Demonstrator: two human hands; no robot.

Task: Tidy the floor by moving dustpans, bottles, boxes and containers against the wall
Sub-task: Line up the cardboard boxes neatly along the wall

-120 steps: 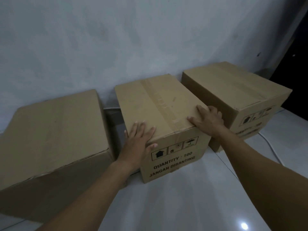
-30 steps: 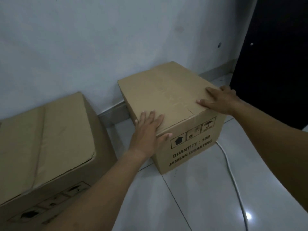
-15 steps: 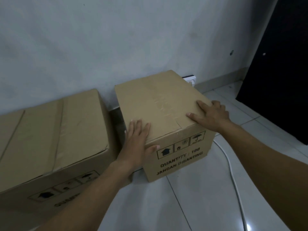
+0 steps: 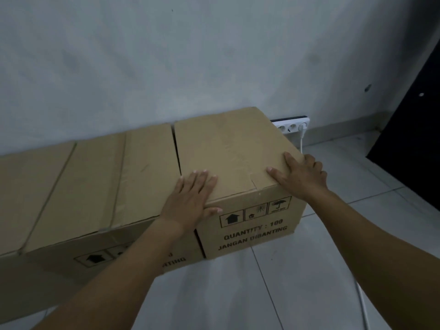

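Observation:
A brown cardboard box point(image 4: 231, 148) printed "QUANTITY : 100" stands on the tiled floor with its back at the grey wall. Its left side touches a second cardboard box point(image 4: 100, 177). My left hand point(image 4: 190, 201) lies flat on the near left corner of the first box's top, thumb over the front edge. My right hand point(image 4: 302, 175) rests on the near right corner, fingers spread across the top and down the right side. A third box point(image 4: 26, 186) continues the row at the far left.
A white power strip point(image 4: 292, 126) lies at the wall just behind the box's right side, with a white cable point(image 4: 364, 303) running across the floor tiles at the right. A dark doorway point(image 4: 414, 129) opens at the far right.
The box under my hands has slid left and back; the gap to the neighbouring box has closed and the two now touch. The power strip behind it has come into view.

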